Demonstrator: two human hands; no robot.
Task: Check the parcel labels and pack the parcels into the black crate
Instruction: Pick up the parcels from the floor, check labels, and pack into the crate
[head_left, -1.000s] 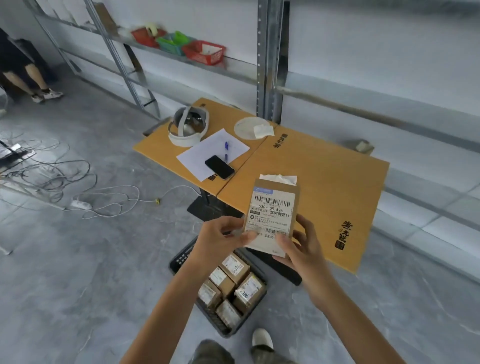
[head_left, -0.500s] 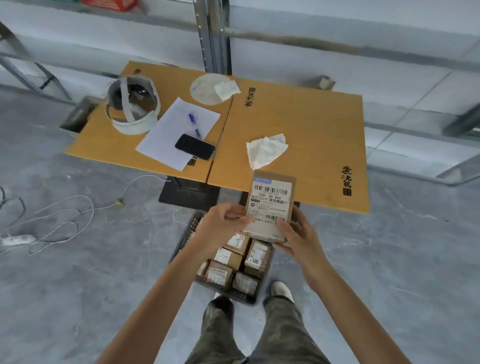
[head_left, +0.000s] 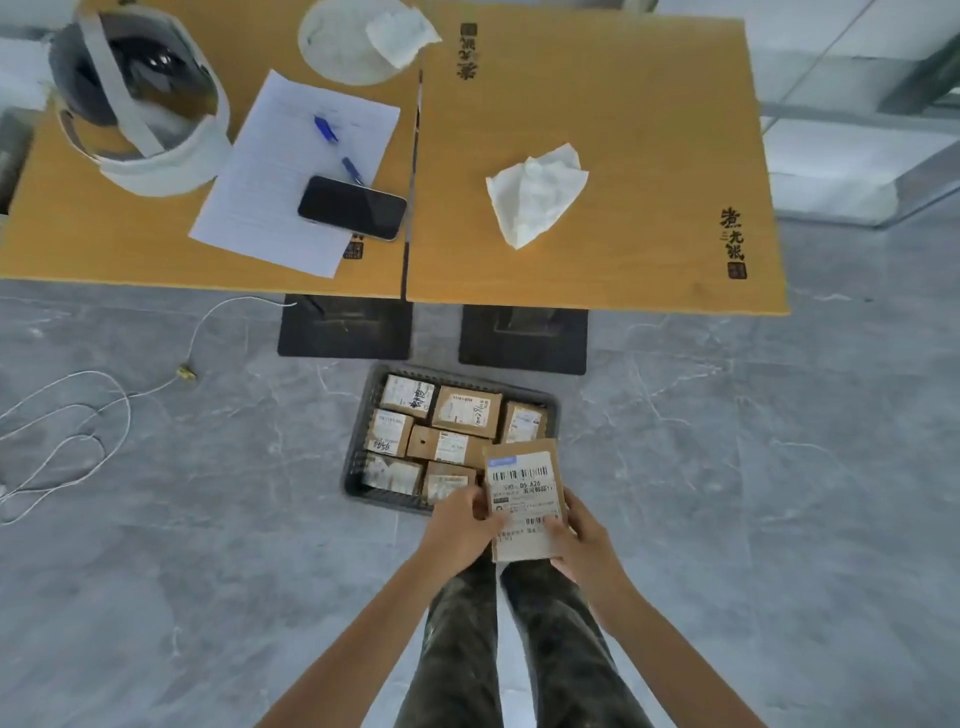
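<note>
A brown cardboard parcel (head_left: 523, 488) with a white barcode label faces me, held at its lower half from both sides. My left hand (head_left: 460, 525) grips its left edge and my right hand (head_left: 576, 538) grips its right edge. The parcel hangs over the near right corner of the black crate (head_left: 358, 470), which sits on the grey floor in front of my legs. Several labelled cardboard parcels (head_left: 466, 411) lie flat inside the crate, filling most of it.
Two orange tables (head_left: 623, 130) stand beyond the crate on black bases (head_left: 522, 338). On them lie a crumpled tissue (head_left: 535, 195), a phone (head_left: 352, 207), a sheet of paper (head_left: 280, 176) with a blue pen, and a white headset (head_left: 137, 98). A white cable (head_left: 78, 415) loops on the floor at left.
The view has tilted down and the crate now lies in full view. Both hands have lowered the parcel from table height to just above the crate's near right corner.
</note>
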